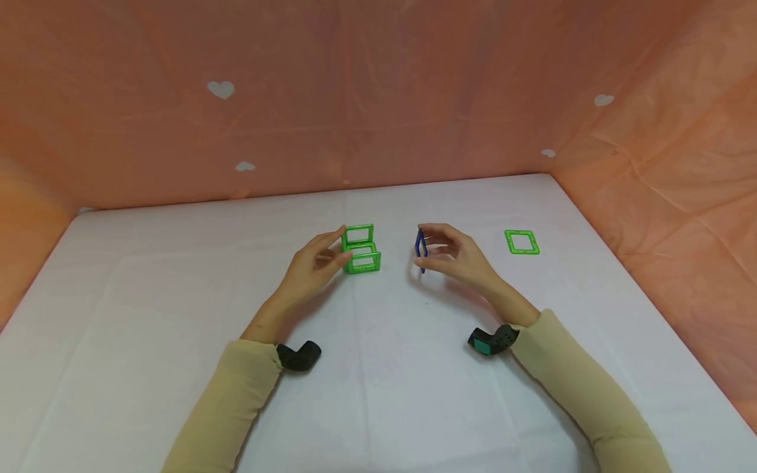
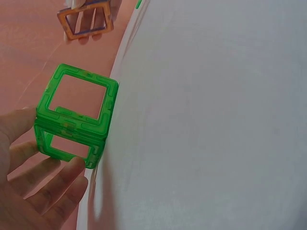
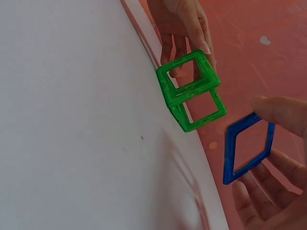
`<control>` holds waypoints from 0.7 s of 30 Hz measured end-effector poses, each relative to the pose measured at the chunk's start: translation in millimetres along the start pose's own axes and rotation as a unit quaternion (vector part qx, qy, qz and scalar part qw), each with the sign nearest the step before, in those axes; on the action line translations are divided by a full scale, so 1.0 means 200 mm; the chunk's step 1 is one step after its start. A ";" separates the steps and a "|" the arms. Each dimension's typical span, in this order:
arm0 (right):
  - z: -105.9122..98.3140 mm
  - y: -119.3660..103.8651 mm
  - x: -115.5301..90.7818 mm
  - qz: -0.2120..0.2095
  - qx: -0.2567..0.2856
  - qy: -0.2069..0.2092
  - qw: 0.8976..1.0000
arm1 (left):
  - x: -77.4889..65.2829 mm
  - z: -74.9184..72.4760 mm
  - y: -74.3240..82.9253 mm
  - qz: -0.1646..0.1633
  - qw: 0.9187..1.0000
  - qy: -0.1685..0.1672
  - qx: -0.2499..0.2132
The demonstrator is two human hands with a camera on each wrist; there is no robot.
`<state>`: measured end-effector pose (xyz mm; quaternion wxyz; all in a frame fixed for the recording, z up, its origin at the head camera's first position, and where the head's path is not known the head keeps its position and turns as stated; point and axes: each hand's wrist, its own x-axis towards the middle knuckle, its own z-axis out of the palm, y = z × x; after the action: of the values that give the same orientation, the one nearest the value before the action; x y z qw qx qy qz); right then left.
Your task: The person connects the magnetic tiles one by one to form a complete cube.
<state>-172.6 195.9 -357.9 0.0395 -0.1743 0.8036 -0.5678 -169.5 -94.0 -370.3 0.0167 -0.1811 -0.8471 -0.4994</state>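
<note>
My left hand (image 1: 309, 266) holds the left side of several joined green magnetic tiles (image 1: 365, 268). In the left wrist view, these tiles (image 2: 72, 126) form an open-framed, box-like shape, with the thumb and fingertips at its near edges. Across a gap to the right, my right hand (image 1: 467, 255) pinches a blue magnetic tile (image 1: 417, 246) between thumb and fingers. The right wrist view shows this blue tile (image 3: 230, 155) as a tilted four-sided frame, apart from the green tiles (image 3: 192, 98). Part of the green shape is hidden behind the left fingers.
A loose green square tile (image 1: 520, 251) lies flat on the white tabletop (image 1: 414, 394), to the right of my right hand. Orange cloth (image 1: 378, 98) with pale hearts hangs behind the table and along its sides. Black wrist devices (image 1: 300, 357) sit at both cuffs.
</note>
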 end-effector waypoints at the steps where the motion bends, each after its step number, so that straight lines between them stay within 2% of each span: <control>1: 0.00 0.00 0.01 -0.001 0.005 -0.003 1.000 | 0.00 0.00 0.00 0.004 1.000 0.001 0.000; 7: 0.03 -0.01 0.06 0.002 0.044 -0.027 0.999 | 0.00 0.00 -0.01 0.012 1.000 0.002 0.002; 16: 0.07 0.00 0.11 -0.017 0.056 -0.040 0.998 | -0.01 0.00 0.01 0.000 1.000 -0.003 0.009; 21: 0.09 0.00 0.14 -0.013 0.066 -0.045 0.997 | -0.01 0.01 0.02 -0.017 1.000 -0.009 0.007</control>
<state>-193.5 170.0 -361.0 0.0796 -0.2071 0.7592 -0.6119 -165.5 -92.4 -368.4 0.0019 -0.1714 -0.8535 -0.4921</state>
